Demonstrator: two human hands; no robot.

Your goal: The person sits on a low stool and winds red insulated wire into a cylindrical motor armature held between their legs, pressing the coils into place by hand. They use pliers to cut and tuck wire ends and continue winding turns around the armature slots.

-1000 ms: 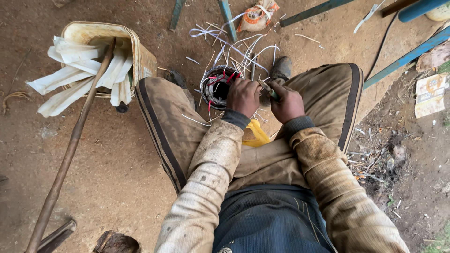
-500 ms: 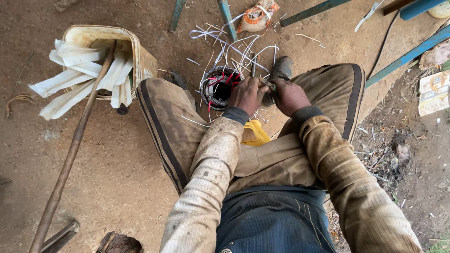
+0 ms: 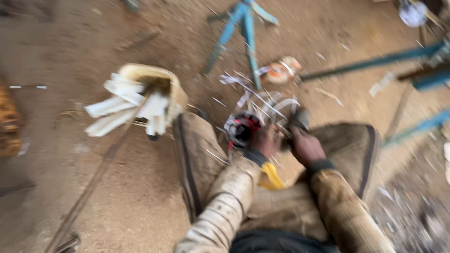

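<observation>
The picture is smeared by camera motion. I sit on the dirt floor with my knees apart. My left hand [image 3: 266,140] is closed on a round red and black wound part [image 3: 241,129] held between my knees. Thin white strips [image 3: 267,100] stick out of that part and fan away from me. My right hand [image 3: 304,146] is curled right beside the left, against the same part. The blur hides what its fingers hold. A yellow piece [image 3: 272,175] shows under my left wrist.
A tan bucket [image 3: 161,77] holding white strips [image 3: 117,105] stands at my left knee, with a long rod [image 3: 93,182] leaning past it. A blue metal frame [image 3: 243,33] and an orange and white object [image 3: 281,70] lie ahead; blue bars [image 3: 375,61] run on the right.
The camera has swung up and left, so more floor ahead shows and everything is blurred. Both hands stay together on the wound part.
</observation>
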